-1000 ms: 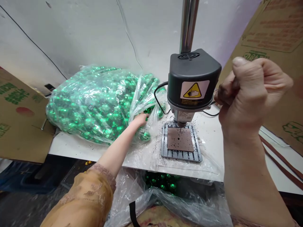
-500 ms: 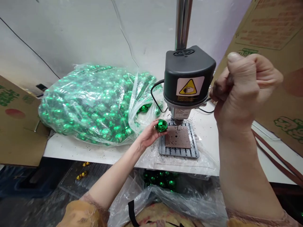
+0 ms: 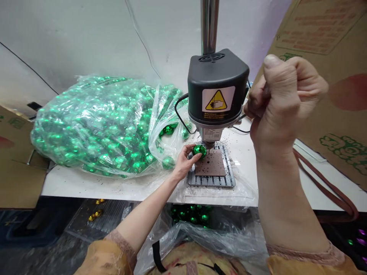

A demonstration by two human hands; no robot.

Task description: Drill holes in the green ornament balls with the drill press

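Note:
A shiny green faceted ball (image 3: 200, 151) is pinched in the fingers of my left hand (image 3: 184, 163), just left of the bit of a small drill press (image 3: 218, 88). Under it lies a brown square board (image 3: 210, 168) with a dark hole, on the slotted metal base (image 3: 212, 181). My right hand (image 3: 282, 99) is closed in a fist at the machine's right side, around its feed lever (image 3: 243, 116); only a short stretch of the lever shows. Dark shavings are scattered over the base and board.
A big clear bag of green balls (image 3: 100, 130) fills the left of the white table (image 3: 86, 183). Cardboard boxes (image 3: 329, 95) stand at both sides. Below the front edge, more green balls (image 3: 190, 214) lie in an open plastic bag. A brown strap (image 3: 323, 183) lies at right.
My left hand has turned, its thumb now in front of the green ball, and has brought it closer to the drill bit. My right fist stays on the lever. The view has shifted slightly right.

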